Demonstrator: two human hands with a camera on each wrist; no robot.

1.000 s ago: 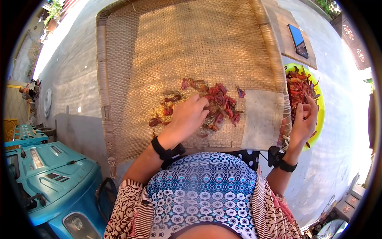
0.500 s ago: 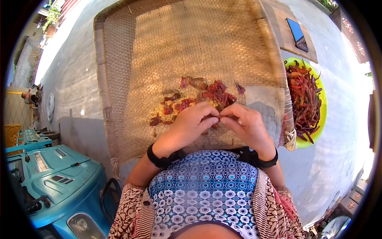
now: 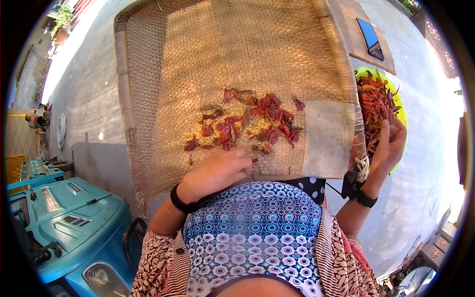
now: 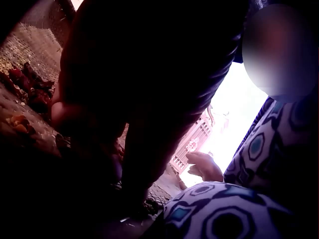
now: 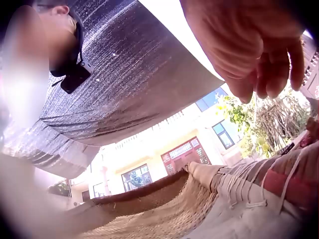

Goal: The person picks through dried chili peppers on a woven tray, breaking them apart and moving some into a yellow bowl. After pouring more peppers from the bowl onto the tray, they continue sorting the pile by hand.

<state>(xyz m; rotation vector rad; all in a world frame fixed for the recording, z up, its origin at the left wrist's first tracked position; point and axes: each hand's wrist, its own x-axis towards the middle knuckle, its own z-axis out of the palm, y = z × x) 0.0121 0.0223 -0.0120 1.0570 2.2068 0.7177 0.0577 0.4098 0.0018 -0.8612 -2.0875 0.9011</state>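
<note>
Torn pieces of dried red chili (image 3: pixel 269 111) and pale seeds lie scattered on a woven tray (image 3: pixel 237 54). At the tray's near edge, just below the pieces, is my left hand (image 3: pixel 217 171), knuckles up and fingers bent downward. I cannot tell whether its hidden fingertips hold anything; the left wrist view is too dark. My right hand (image 3: pixel 390 143) reaches over a yellow-green bowl (image 3: pixel 403 115) heaped with whole dried chilies (image 3: pixel 376 101), beyond the tray's right rim. In the right wrist view the fingers (image 5: pixel 279 74) of that hand hang loosely bent, with nothing seen between them.
A phone (image 3: pixel 370 38) lies on a flat board (image 3: pixel 341 24) behind the bowl. A pale patch (image 3: pixel 326 138) covers the tray's right front corner. To the left stands a blue-green vehicle (image 3: pixel 74 218). Farther off on that side sits a person (image 3: pixel 35 120).
The hands met at a chili over the tray half a second ago and have since parted. My right hand has moved right to the bowl; my left has drawn slightly left and nearer my body.
</note>
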